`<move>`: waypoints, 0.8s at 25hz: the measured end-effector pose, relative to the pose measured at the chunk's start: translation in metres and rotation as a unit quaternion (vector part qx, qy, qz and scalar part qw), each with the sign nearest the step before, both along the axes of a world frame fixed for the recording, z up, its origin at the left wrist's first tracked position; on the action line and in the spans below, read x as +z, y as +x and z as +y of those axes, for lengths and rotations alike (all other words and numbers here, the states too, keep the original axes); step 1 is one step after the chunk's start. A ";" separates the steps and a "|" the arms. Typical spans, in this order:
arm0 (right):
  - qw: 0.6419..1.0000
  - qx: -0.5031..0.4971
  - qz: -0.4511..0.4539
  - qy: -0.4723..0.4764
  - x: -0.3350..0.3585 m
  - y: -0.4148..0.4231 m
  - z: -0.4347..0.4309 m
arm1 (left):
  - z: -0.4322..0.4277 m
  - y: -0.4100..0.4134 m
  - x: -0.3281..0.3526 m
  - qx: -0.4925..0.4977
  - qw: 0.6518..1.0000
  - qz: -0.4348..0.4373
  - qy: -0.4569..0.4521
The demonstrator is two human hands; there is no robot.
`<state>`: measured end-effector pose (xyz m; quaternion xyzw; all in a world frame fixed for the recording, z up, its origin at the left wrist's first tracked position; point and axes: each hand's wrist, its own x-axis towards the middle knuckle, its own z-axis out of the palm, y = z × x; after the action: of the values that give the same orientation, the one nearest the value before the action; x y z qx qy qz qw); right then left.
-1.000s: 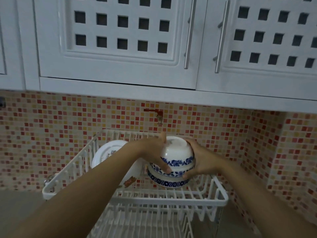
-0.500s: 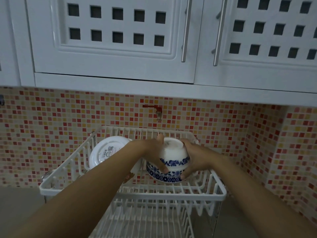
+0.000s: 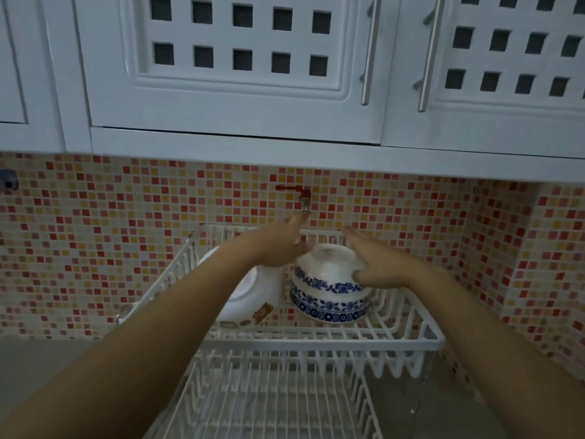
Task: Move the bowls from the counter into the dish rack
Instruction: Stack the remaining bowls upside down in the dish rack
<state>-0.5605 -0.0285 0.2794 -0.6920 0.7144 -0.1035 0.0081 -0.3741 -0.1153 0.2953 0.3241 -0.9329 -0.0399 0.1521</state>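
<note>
Now both arms outstretched, left hand (image 3: 278, 247) and right hand (image 3: 375, 258) released, flanking stacked bowls (image 3: 327, 288).

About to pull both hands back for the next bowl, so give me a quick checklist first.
1. Top blue-patterned bowl upside down on lower bowl: ok.
2. Stack inside dish rack upper tier: ok.
3. Left hand open, grip released: ok.
4. Right hand open; palm may touch the bowl: cannot tell.
5. Stack clear of white dish beside it: ok.
6. Stack steady unsupported: cannot tell.
</note>
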 end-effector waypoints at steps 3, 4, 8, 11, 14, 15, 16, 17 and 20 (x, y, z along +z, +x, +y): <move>0.998 0.017 0.014 -0.063 0.005 0.045 0.001 | -0.010 0.036 0.007 0.003 0.999 0.045 -0.017; 0.996 0.020 0.010 -0.085 0.005 0.063 -0.001 | -0.015 0.050 0.008 0.007 0.998 0.057 -0.018; 0.990 0.022 0.002 -0.141 0.001 0.129 -0.018 | -0.027 0.102 0.008 0.019 0.997 0.072 -0.035; 0.990 0.012 -0.026 -0.137 0.000 0.188 -0.042 | -0.049 0.159 0.009 0.034 0.996 0.084 -0.014; 0.980 -0.006 -0.075 -0.184 -0.006 0.269 -0.075 | -0.087 0.238 0.011 0.066 0.993 0.097 -0.024; 0.974 -0.020 -0.098 -0.203 -0.011 0.297 -0.085 | -0.097 0.263 0.006 0.075 0.992 0.096 -0.021; 0.967 -0.038 -0.124 -0.217 -0.019 0.324 -0.092 | -0.107 0.287 -0.003 0.083 0.992 0.090 -0.013; 0.960 -0.057 -0.149 -0.229 -0.028 0.349 -0.101 | -0.116 0.309 -0.012 0.093 0.992 0.080 -0.007; 0.950 -0.077 -0.198 -0.227 -0.059 0.401 -0.126 | -0.145 0.357 -0.041 0.114 0.991 0.073 0.021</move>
<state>-0.1597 -0.1550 0.2204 -0.5839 0.7071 -0.3986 -0.0158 -0.0173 -0.2603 0.2547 0.4274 -0.8753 -0.0651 0.2166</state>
